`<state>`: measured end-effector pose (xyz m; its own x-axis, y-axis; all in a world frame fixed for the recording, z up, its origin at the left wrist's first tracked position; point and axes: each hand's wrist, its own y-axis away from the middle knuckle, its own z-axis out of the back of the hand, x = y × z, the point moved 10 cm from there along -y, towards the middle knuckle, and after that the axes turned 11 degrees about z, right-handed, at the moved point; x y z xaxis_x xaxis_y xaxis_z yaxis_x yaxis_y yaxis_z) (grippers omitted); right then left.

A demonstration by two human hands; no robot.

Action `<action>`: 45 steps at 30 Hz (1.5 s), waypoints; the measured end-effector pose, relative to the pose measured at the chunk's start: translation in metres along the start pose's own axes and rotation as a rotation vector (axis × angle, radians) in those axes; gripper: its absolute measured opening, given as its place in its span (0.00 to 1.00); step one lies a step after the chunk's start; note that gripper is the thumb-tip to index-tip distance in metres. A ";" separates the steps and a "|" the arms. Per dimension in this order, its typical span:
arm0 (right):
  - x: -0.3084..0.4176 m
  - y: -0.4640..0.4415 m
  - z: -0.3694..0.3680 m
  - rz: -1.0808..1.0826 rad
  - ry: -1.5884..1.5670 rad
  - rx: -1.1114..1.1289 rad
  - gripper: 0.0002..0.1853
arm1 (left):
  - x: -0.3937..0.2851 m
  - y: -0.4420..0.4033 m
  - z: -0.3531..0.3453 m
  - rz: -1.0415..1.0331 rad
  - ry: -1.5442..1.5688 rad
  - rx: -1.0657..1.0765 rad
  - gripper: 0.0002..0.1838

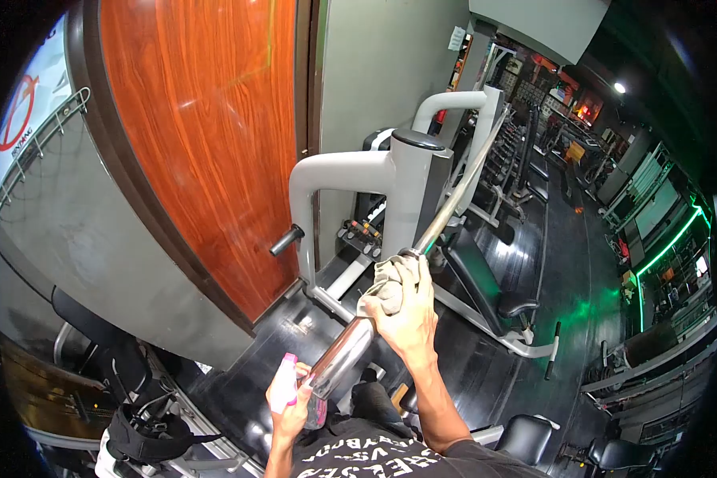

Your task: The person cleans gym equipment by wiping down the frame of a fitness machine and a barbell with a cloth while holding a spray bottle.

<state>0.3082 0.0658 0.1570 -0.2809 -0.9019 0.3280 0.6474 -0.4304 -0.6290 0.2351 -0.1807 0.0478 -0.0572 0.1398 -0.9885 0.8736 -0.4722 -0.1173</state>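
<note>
A barbell slants away from me, its thin shaft (459, 193) reaching far back and its thick shiny sleeve (344, 352) pointing toward my body. My right hand (409, 317) is closed over a beige cloth (385, 288), pressing it around the bar at the inner end of the sleeve. Low by the sleeve's near end, my left hand (292, 410) grips a spray bottle (283, 384) with a white and pink head. Most of the bottle's body is hidden by the hand and sleeve.
A grey rack frame (346, 171) with a black-tipped peg (287, 239) stands just ahead. Beyond the bar is a black bench (474, 275). A wood-panel door (203, 135) is at left, a black strap bundle (147, 434) at lower left. Gym equipment lines the right.
</note>
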 end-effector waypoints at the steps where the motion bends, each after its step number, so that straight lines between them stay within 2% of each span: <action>1: -0.001 0.001 -0.003 -0.031 -0.064 0.048 0.32 | -0.002 0.001 -0.001 0.000 0.000 0.002 0.19; 3: -0.006 0.000 0.002 -0.028 -0.053 0.015 0.29 | -0.002 0.002 -0.001 0.040 -0.027 0.005 0.19; 5: -0.026 0.002 -0.007 -0.061 -0.104 0.080 0.26 | -0.007 0.001 -0.001 0.027 -0.031 0.014 0.19; 6: -0.023 -0.001 0.001 0.009 -0.071 0.001 0.22 | -0.009 0.003 -0.001 0.013 -0.033 0.023 0.19; 7: -0.021 0.001 0.000 0.009 -0.074 0.005 0.22 | -0.007 0.005 0.000 0.017 -0.034 0.020 0.19; 9: -0.019 0.005 -0.005 -0.074 -0.042 0.085 0.18 | -0.001 0.007 0.003 0.014 0.007 0.013 0.20; 11: 0.030 0.017 0.003 0.175 -0.110 0.130 0.11 | 0.011 0.008 0.007 0.039 0.039 0.003 0.22; 12: 0.059 0.030 -0.002 0.346 -0.117 0.275 0.13 | 0.019 0.008 0.008 0.068 0.067 0.000 0.23; 13: 0.090 0.041 0.008 0.508 -0.253 0.256 0.17 | 0.021 0.008 0.008 0.071 0.072 -0.001 0.25; 16: 0.087 0.051 -0.004 0.534 -0.385 0.408 0.19 | 0.009 0.005 0.004 0.108 0.167 -0.011 0.25; 17: 0.067 0.045 -0.007 0.611 -0.374 0.315 0.19 | 0.004 0.003 0.004 0.034 0.110 0.014 0.25; 18: 0.051 0.025 0.005 0.577 -0.295 0.195 0.18 | -0.001 0.004 0.003 -0.036 0.052 0.039 0.25; 21: -0.038 -0.018 0.014 0.218 -0.116 -0.092 0.14 | 0.009 0.006 0.005 -0.017 0.037 0.044 0.25; 23: -0.040 -0.012 0.012 0.092 -0.060 -0.103 0.11 | 0.013 0.008 0.007 0.008 0.063 0.020 0.27; 25: 0.016 0.014 -0.006 0.291 -0.067 0.152 0.14 | 0.021 0.011 0.011 0.065 -0.032 0.003 0.29; 26: 0.055 0.030 0.000 0.407 -0.211 0.140 0.15 | 0.020 0.013 0.012 0.051 -0.024 -0.005 0.29; 27: 0.089 0.046 0.007 0.519 -0.359 0.134 0.16 | 0.026 0.017 0.015 0.125 -0.039 -0.022 0.30; 28: 0.101 0.057 0.008 0.514 -0.408 0.206 0.16 | 0.032 0.019 0.018 0.201 -0.059 -0.036 0.31; 30: 0.097 0.059 -0.001 0.544 -0.405 0.307 0.16 | 0.020 0.014 0.014 0.160 -0.073 0.001 0.34; 31: 0.076 0.048 0.003 0.595 -0.486 0.211 0.17 | 0.013 0.013 0.009 0.125 -0.083 0.045 0.37; 33: 0.028 0.011 0.014 0.436 -0.301 0.079 0.15 | 0.011 0.013 0.009 0.080 -0.105 0.032 0.39; 35: -0.040 -0.012 0.010 0.298 -0.039 -0.028 0.14 | 0.016 0.015 0.007 0.159 -0.097 0.056 0.39; 36: -0.067 -0.018 0.007 0.041 -0.096 -0.049 0.13 | 0.011 0.012 0.007 0.080 -0.008 0.061 0.35; 39: -0.037 -0.002 0.003 -0.019 0.024 -0.054 0.15 | 0.008 0.009 0.005 0.072 0.082 0.058 0.36; 40: -0.017 0.009 0.006 -0.016 -0.079 -0.016 0.13 | 0.008 0.009 0.006 0.081 0.069 0.059 0.36; 41: 0.009 0.019 0.006 0.178 -0.183 -0.034 0.13 | 0.011 0.008 0.007 0.077 0.066 0.059 0.36; 43: 0.071 0.041 0.014 0.428 -0.385 0.078 0.13 | 0.022 0.008 0.008 0.077 0.090 0.033 0.37; 45: 0.098 0.063 0.010 0.461 -0.429 0.241 0.11 | 0.018 0.008 0.007 0.103 0.047 0.042 0.36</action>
<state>0.3287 -0.0490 0.1570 0.3359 -0.8761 0.3459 0.7878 0.0600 -0.6130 0.2378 -0.1882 0.0283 0.0555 0.1288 -0.9901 0.8524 -0.5225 -0.0202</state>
